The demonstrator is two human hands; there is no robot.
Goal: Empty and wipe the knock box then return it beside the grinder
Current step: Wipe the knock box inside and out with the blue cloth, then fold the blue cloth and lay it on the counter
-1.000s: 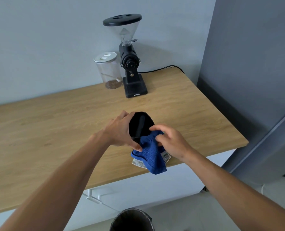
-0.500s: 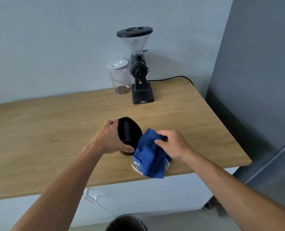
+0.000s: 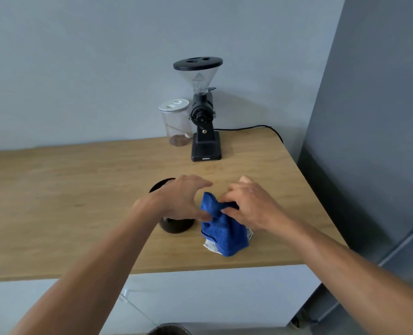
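Head view. My left hand (image 3: pixel 183 199) lies over the round black knock box (image 3: pixel 176 226), fingers spread across its top and thumb down its right side; whether it actually grips the box I cannot tell. The knock box stands upright on the light wooden countertop (image 3: pixel 67 189), near the front edge, well apart from the black electric coffee grinder with clear funnel hopper (image 3: pixel 204 117) at the back wall.

My right hand (image 3: pixel 251 209) is loosely curled, fingertips pinching a bunched fold of the blue terry cloth (image 3: pixel 222 230). The cloth sits just right of the knock box, draped over a small white printed packet (image 3: pixel 210 245) whose corner shows beneath it.

A clear plastic jar with white lid (image 3: pixel 176 124) stands just left of the grinder, brown grounds at its bottom.
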